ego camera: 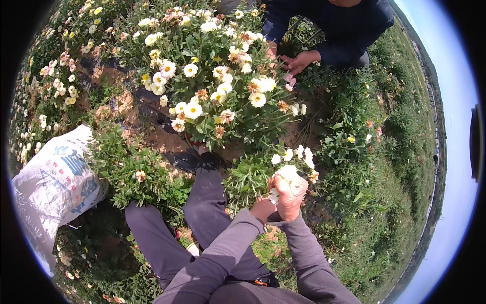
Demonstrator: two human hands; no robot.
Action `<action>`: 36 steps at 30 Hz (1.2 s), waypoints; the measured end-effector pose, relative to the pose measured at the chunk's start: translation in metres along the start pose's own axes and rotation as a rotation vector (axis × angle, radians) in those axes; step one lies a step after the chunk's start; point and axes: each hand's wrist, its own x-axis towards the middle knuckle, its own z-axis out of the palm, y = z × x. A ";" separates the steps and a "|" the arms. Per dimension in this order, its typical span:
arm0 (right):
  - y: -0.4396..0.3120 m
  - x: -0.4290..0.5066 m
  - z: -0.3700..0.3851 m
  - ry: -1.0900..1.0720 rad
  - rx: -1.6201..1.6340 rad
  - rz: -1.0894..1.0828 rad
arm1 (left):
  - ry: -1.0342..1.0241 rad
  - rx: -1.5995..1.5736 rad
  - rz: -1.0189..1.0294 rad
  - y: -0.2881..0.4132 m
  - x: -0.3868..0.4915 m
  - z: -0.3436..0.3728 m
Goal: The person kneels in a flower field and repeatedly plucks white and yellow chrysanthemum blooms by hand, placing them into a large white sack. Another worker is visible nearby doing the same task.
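Observation:
My right hand (289,203) is closed around several cream-white chrysanthemum blooms (287,173), which bunch up above its fingers. Just left of it, my left hand (262,209) reaches in beside the right wrist; its fingers are hidden, so its grip does not show. A low chrysanthemum plant (248,176) with green leaves grows directly beyond my hands. More white blooms (308,156) stand on stems close to my right hand, with a browning bloom (313,176) below them.
A large flowering bush (228,76) with white, yellow and browned blooms fills the middle. Behind it a co-worker in dark sleeves (330,53) has hands (302,62) among the stems. A white woven sack (62,174) bearing writing stands at left. Black plastic sheeting (153,108) covers some soil.

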 end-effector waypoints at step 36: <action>-0.004 0.110 0.008 -0.264 -0.011 0.180 | -0.212 0.430 -0.045 0.022 0.011 -0.012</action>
